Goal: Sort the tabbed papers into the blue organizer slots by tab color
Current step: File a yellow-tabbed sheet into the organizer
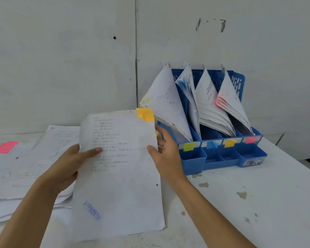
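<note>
Two hands hold one sheet [118, 185]. Left of my left hand [68, 165] lies the loose pile [34, 169] with a pink tab [6, 147]. That hand pinches the sheet's left edge and my right hand [166, 153] pinches its right edge, below its orange tab [145, 114]. Just right of that hand stands the blue organizer [191, 163].

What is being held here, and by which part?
The orange-tabbed paper: left hand pinches its left edge, right hand its right edge.

Orange-tab sheet [118, 176] held up, just left of blue organizer [191, 163].
4 slots w/ leaning papers, labels yel/blue/orange/pink; pink-tab pile [25, 167] far left.
</note>
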